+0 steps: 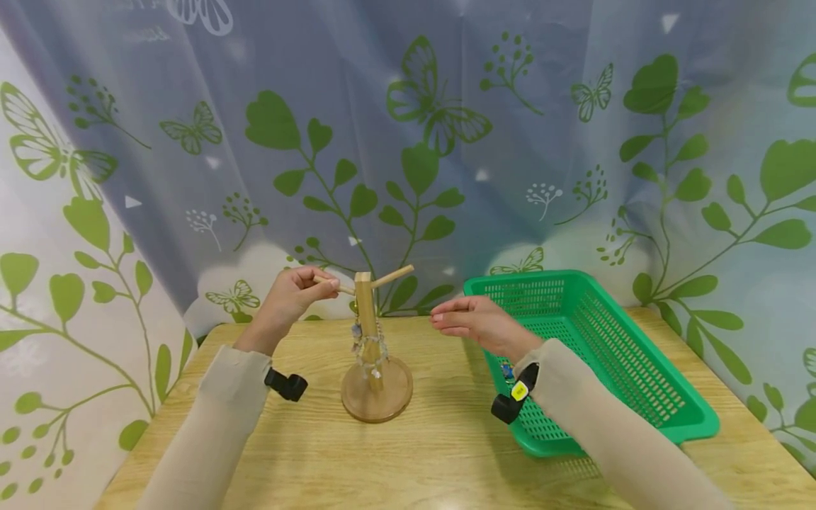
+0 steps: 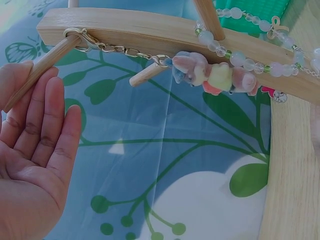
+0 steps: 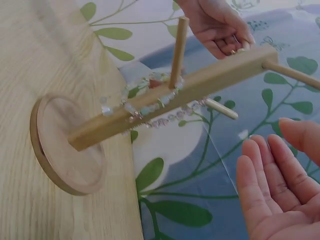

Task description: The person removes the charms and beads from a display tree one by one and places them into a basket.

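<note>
A wooden jewelry stand (image 1: 365, 312) with a round base (image 1: 389, 404) stands upright on the table. My left hand (image 1: 290, 301) pinches its upper left peg (image 2: 47, 61) between thumb and fingers. On that peg, close to the post, hangs a keychain by its gold clasp (image 2: 80, 36); its fuzzy pastel charm (image 2: 220, 75) dangles along the post. Beaded bracelets (image 2: 242, 61) hang lower, on another peg (image 3: 178, 55). To the right of the stand my right hand (image 1: 481, 324) is held in the air, fingers extended and holding nothing, as the right wrist view also shows.
A green plastic basket (image 1: 656, 358) sits at the table's right side, partly behind my right forearm. Something small and blue (image 1: 507, 371) shows inside it by my wrist. A leaf-patterned curtain (image 1: 357, 142) hangs behind the wooden table (image 1: 293, 439).
</note>
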Demonstrator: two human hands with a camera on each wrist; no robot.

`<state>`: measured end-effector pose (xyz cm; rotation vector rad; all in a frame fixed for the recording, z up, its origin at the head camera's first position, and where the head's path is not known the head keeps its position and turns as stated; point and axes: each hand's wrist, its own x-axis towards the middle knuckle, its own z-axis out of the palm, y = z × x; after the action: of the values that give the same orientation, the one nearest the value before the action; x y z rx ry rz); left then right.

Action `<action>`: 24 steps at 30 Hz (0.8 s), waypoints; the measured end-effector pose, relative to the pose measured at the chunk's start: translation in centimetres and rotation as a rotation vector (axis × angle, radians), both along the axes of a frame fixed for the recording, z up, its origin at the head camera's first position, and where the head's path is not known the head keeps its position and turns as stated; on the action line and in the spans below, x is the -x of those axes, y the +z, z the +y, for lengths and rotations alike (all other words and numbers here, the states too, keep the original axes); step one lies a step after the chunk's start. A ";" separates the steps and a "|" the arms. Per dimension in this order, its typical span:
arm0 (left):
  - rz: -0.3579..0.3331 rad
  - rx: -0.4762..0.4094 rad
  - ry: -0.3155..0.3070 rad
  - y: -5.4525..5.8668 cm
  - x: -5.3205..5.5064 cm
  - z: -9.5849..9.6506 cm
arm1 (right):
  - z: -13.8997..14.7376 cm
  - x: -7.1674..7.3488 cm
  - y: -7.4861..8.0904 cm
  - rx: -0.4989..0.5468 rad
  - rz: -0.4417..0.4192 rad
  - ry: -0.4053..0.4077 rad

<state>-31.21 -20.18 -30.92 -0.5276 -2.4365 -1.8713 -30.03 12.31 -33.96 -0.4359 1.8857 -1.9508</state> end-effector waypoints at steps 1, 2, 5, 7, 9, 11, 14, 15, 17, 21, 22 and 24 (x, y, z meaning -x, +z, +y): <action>-0.002 0.002 0.001 0.0 0.1 0.0 | -0.2 0.0 -0.1 -0.002 0.003 -0.003; -0.002 0.005 0.002 0.0 0.1 0.0 | -0.4 -0.1 -0.1 -0.004 0.002 -0.008; -0.003 0.007 0.002 0.0 0.1 -0.1 | -1.1 -0.1 -0.4 -0.012 0.009 -0.024; -0.004 0.007 0.004 0.0 0.1 -0.1 | -1.6 -0.1 -0.5 -0.020 0.016 -0.038; -0.007 0.003 0.004 0.0 0.1 -0.1 | -2.1 -0.2 -0.7 -0.027 0.020 -0.046; -0.008 -0.003 0.002 0.0 0.1 -0.1 | -2.5 -0.3 -0.8 -0.024 0.020 -0.057; -0.006 -0.013 -0.001 0.0 0.1 -0.1 | -3.3 -0.6 -0.9 -0.010 0.015 -0.078; -0.005 -0.014 -0.001 0.0 0.1 -0.1 | -3.5 -0.7 -0.9 -0.007 0.012 -0.087; -0.004 -0.015 0.000 0.0 0.1 -0.1 | -4.0 -0.9 -1.0 -0.007 0.018 -0.106; -0.006 -0.013 -0.001 0.0 0.1 -0.1 | -4.9 -1.3 -1.2 -0.038 0.047 -0.142; -0.006 -0.014 0.000 0.0 0.1 -0.1 | -5.1 -1.4 -1.3 -0.043 0.056 -0.151; -0.007 -0.014 0.000 -0.1 0.0 0.0 | -5.5 -1.6 -1.5 -0.048 0.061 -0.169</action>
<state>-31.25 -20.22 -30.99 -0.5214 -2.4265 -1.8922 -28.45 6.81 -35.46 -0.3348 2.0640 -2.0136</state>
